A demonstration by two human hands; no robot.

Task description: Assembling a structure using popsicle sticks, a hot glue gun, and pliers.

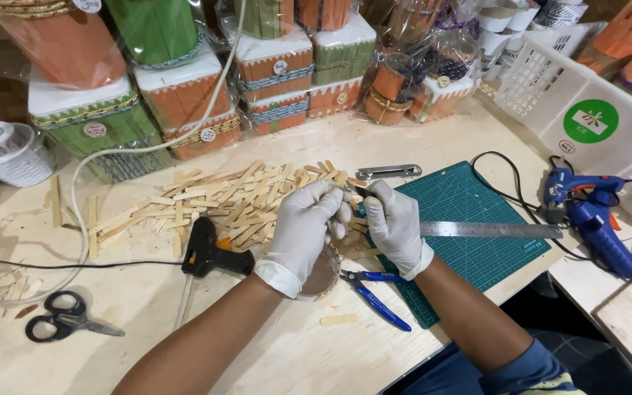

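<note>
Both my hands wear white gloves and meet above a wooden table (279,358). My left hand (309,223) pinches a small wooden stick piece by its fingertips. My right hand (393,223) grips a dark-tipped tool, probably a knife or pen, pointed at that piece. Under my left wrist sits a small round container (323,281), partly hidden. A heap of cut wooden craft sticks (235,197) lies just behind my hands. A green cutting mat (469,234) with a steel ruler (491,230) on it lies to the right.
Blue-handled pliers (374,292) lie by the mat; a black glue gun (210,252) and black scissors (67,316) lie to the left. A blue glue gun (594,219) with its cord sits at right, near a white basket (572,88). Wrapped decorated boxes (184,88) line the back.
</note>
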